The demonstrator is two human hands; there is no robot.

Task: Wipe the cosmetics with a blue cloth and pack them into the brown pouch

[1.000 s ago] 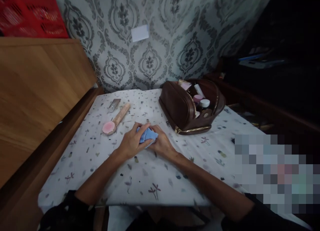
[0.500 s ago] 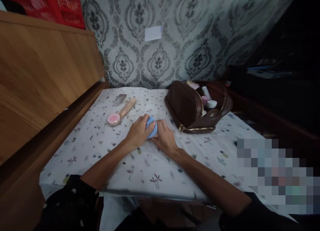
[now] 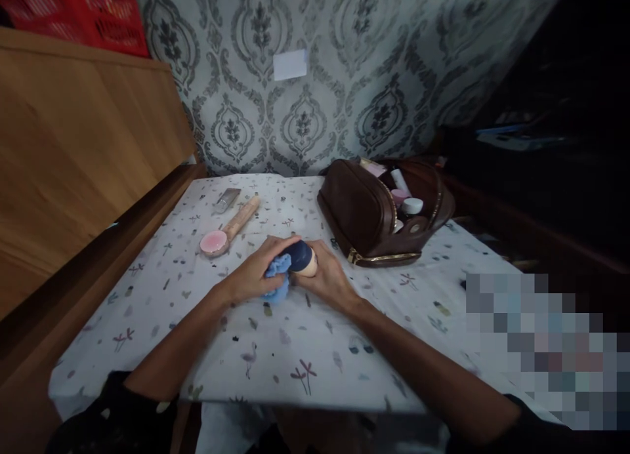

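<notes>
Patterned tabletop (image 3: 295,349): left hand (image 3: 249,278) closed on cloth (image 3: 276,280), right hand (image 3: 331,282) gripping bottle (image 3: 301,258); bag (image 3: 357,211) at two o'clock. I'd rotate bottle, keeping cloth wrapped snug.

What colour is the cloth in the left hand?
The cloth is light blue, seen in the head view.
</notes>
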